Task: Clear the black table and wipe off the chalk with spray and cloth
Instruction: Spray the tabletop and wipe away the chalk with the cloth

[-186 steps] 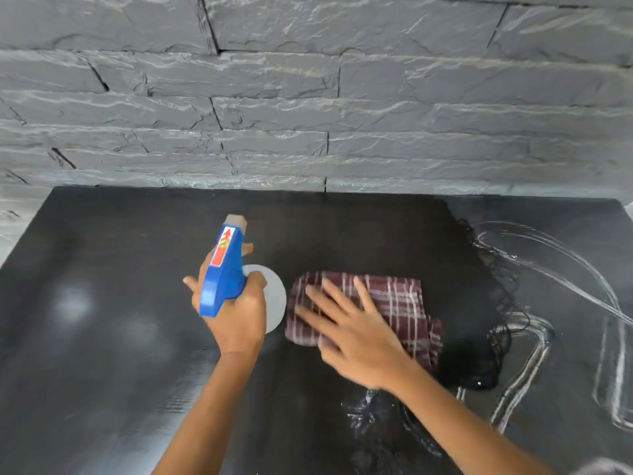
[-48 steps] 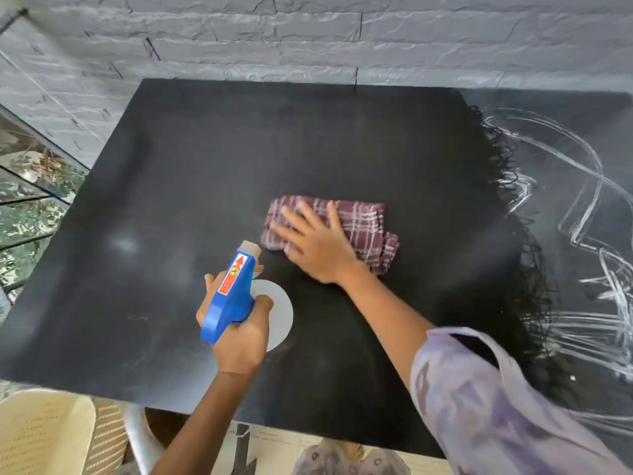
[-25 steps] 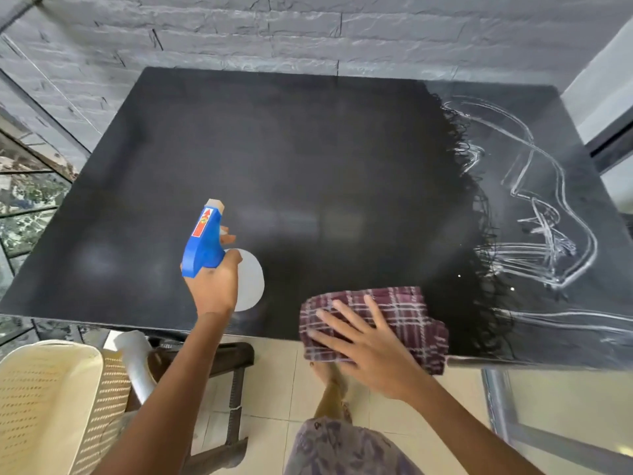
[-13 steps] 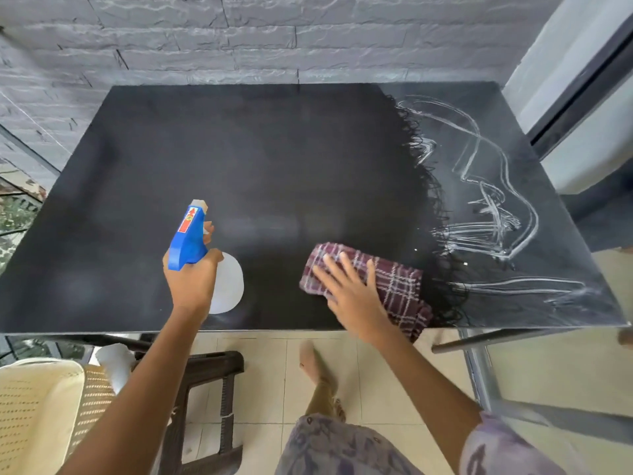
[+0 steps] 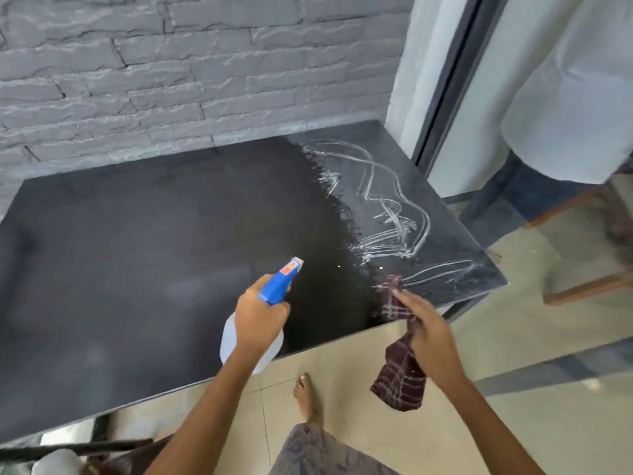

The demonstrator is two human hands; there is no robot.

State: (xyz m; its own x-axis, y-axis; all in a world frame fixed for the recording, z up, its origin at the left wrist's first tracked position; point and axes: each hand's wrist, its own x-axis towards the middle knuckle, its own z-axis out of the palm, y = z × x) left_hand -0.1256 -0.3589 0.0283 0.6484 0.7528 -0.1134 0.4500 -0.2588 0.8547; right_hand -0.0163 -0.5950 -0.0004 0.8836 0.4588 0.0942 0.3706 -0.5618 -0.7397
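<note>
One chalk patch [image 5: 387,214] remains, right end of the black table [image 5: 137,252]. The cloth [image 5: 399,378] now hangs off the near edge, pinched in our right hand [image 5: 430,337]; left hand [image 5: 260,320] grips the spray bottle [image 5: 279,279]; respray likely.

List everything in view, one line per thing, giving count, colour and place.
table: one, black, set against the wall
chalk marks: one patch of scribbles, white, on the table's right part
spray bottle: one, blue head on a pale body, over the table's near edge
cloth: one, maroon plaid, hanging by the table's near right corner
wall: one, grey stone brick, behind the table
floor: one, beige tiles, below and right of the table
door frame: one, dark, right of the table's far corner
foot: one, bare, on the floor near the table
left hand: one, grips the spray bottle
right hand: one, holds the cloth
</note>
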